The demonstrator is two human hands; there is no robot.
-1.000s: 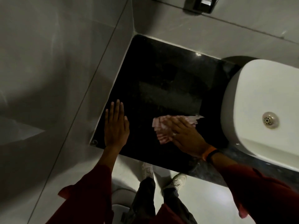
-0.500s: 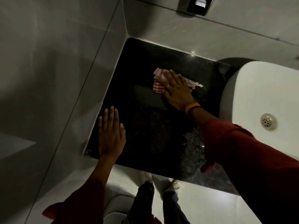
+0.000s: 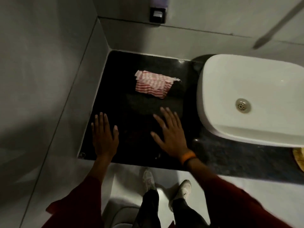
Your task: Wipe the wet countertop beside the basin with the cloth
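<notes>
Letting go of the cloth (image 3: 154, 84): right hand (image 3: 171, 137) is now lying flat, fingers spread, empty; cloth is sitting ahead of it on the countertop (image 3: 131, 112). Left hand (image 3: 104, 135) is staying flat, open. Wiping is probably finishing.

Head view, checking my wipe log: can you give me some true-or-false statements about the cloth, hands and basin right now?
1. The right hand presses on the cloth. False: the cloth lies alone, apart from both hands.
2. The left hand lies flat, fingers spread, on the countertop. True.
3. The cloth lies inside the basin. False: it lies on the dark countertop beside it.
4. The cloth is red-and-white striped. True.
</notes>
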